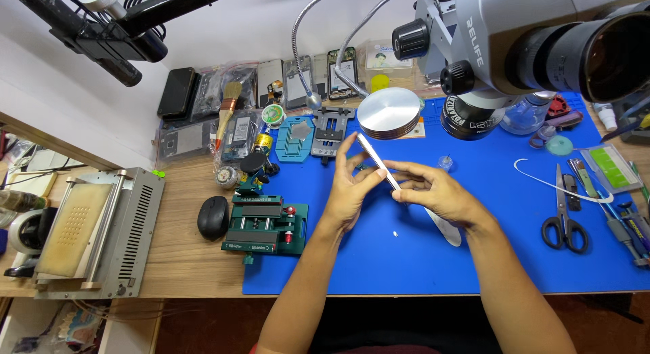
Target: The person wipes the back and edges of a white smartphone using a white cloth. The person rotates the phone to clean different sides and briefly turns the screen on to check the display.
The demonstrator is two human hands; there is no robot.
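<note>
Both my hands hold a thin white phone [376, 159] edge-on above the blue work mat [487, 212]. My left hand [351, 188] grips its lower left side with fingers curled around it. My right hand [433, 191] pinches its lower end from the right. A flat silvery pry tool [447, 231] lies on the mat under my right wrist. A tiny white speck [395, 233] rests on the mat below the hands.
A microscope head [501, 49] hangs at the upper right, with a round metal disc [388, 112] behind the hands. A green clamp fixture [265, 227] and black mouse [213, 217] sit left. Scissors [563, 222] and hand tools lie right. A grey heating machine [95, 232] stands far left.
</note>
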